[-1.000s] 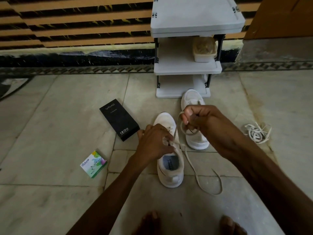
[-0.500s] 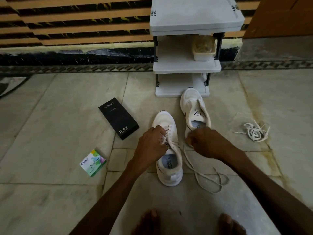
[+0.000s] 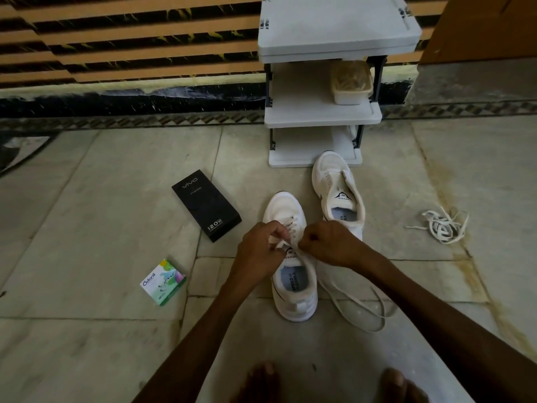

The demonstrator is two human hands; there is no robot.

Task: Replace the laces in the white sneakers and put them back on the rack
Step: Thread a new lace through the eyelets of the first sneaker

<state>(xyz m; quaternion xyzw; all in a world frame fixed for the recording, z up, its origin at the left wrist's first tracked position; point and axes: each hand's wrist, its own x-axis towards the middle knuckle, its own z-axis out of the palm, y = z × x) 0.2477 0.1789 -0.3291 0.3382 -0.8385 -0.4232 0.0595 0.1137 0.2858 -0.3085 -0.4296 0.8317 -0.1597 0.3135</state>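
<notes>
Two white sneakers stand on the stone floor. The near sneaker [image 3: 293, 286] is partly laced. My left hand [image 3: 258, 248] pinches the lace at its upper eyelets on the left side. My right hand [image 3: 328, 242] pinches the same cream lace [image 3: 357, 309] on the right side; its loose end trails in a loop over the floor to the right. The far sneaker [image 3: 337, 190] has no lace and lies just in front of the white shoe rack [image 3: 319, 112]. A bundle of loose laces [image 3: 441, 225] lies at the right.
A black phone box [image 3: 206, 205] and a small green-and-white box [image 3: 164, 282] lie on the floor at the left. A plastic container [image 3: 351, 82] sits on the rack's middle shelf. My toes [image 3: 261, 379] show at the bottom edge.
My right hand has come down from its raised pull and moved left to the near sneaker's eyelets. The lace's slack has dropped onto the floor. My left hand stays at the eyelets.
</notes>
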